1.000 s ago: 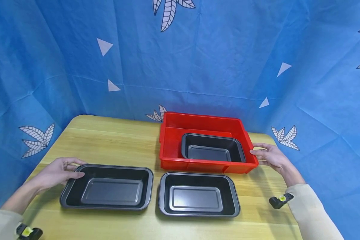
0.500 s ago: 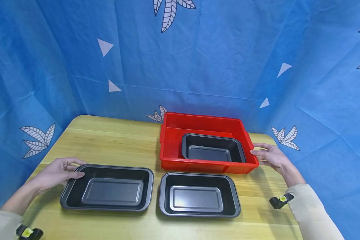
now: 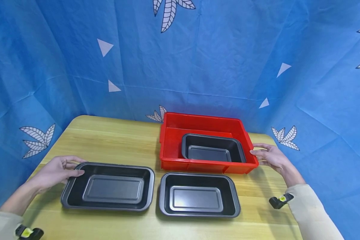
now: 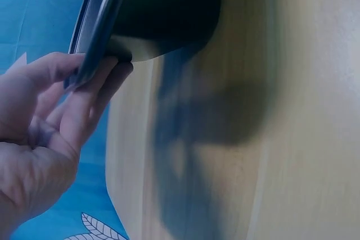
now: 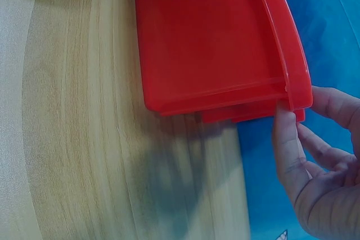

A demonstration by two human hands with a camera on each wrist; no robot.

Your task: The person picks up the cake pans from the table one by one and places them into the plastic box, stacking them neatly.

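Note:
My left hand [image 3: 55, 172] pinches the left rim of a dark non-stick loaf pan [image 3: 112, 188]; the thumb lies over the rim and the other fingers are under it. In the left wrist view, the held loaf pan [image 4: 163, 15] shows its outer wall, with a shadow on the table. On the right, my right hand [image 3: 271, 155] holds the right end of a red plastic bin [image 3: 204, 165] by its rim. The right wrist view shows thumb and fingers on either side of the rim of the bin [image 5: 214, 43]. A smaller-looking loaf pan [image 3: 210, 152] sits inside the bin.
Another loaf pan [image 3: 199, 196] stands on the wooden table [image 3: 117, 136] in front of the bin, just right of the held pan. A blue patterned cloth [image 3: 180, 60] hangs behind the table and along both sides.
The left loaf pan has shifted slightly up and to the right in my left hand's grip. My right hand and the red bin have stayed put.

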